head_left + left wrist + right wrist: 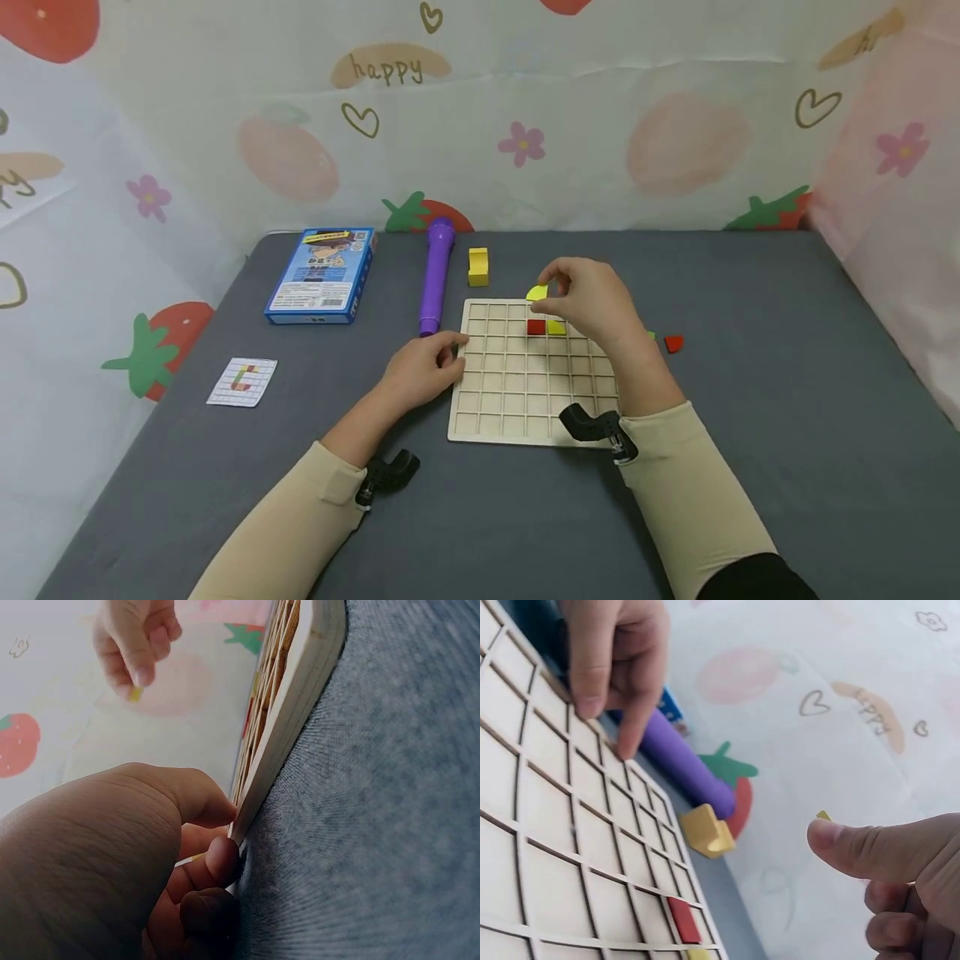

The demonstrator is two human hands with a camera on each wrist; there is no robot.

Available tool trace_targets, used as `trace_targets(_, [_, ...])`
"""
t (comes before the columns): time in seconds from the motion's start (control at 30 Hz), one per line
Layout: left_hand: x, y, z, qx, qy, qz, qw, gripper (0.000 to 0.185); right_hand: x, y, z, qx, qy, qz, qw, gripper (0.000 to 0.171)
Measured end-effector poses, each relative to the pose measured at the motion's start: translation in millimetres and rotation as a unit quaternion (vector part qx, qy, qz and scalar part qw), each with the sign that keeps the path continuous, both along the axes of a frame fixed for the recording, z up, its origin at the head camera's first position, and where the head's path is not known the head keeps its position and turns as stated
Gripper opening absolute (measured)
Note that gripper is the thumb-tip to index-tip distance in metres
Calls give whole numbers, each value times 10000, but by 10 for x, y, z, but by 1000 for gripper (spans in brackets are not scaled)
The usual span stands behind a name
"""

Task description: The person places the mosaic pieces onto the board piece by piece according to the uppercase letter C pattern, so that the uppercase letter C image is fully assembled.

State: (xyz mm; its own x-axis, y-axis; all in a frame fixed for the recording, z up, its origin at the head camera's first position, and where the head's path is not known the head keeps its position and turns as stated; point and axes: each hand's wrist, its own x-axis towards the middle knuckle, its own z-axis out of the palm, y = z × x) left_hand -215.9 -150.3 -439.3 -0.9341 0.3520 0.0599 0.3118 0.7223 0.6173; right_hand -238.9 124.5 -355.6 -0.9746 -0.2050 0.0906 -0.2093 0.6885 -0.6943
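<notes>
Yellow piece (pixel 537 292): partly covered by the fingertips; only a sliver shows past the thumb in the right wrist view, so its full outline cannot be told.
Grid board (pixel 495 379): centre of the head frame, its right side hidden by the right forearm and the black wrist mount (pixel 588 423).
Green piece (pixel 651 335): right of centre, nearly all behind the forearm; shape unclear.
Sleeves (pixel 690 492): both cut off by the bottom edge of the frame.
Right hand (pixel 588 296): raised above the board's top edge, palm side toward the left of the frame, thumb and forefinger clamped on the yellow piece.
Left hand (pixel 423 367): at the board's left edge, thumb and forefinger apart with their tips touching that edge, the other fingers bent; these are dark in the left wrist view.
Held piece and hand: the yellow piece sits between the right hand's fingertips, above the red tile (pixel 536 327) and yellow tile (pixel 556 328) in the frame; those two lie in neighbouring cells.
Purple marker (pixel 435 275): upper middle, on the grey surface (pixel 787 375), its lower end just beyond the left hand.
</notes>
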Motion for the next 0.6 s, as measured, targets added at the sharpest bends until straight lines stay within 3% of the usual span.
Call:
trace_targets(0.3, [0,2,5,-55,3,34,10000,37,-83,-269,-310,727,-378,158,9965,34])
trace_targets(0.6, [13,5,1,-102,-27,64,9999,37,-127,-343,-546,987,-620,154,9931,33])
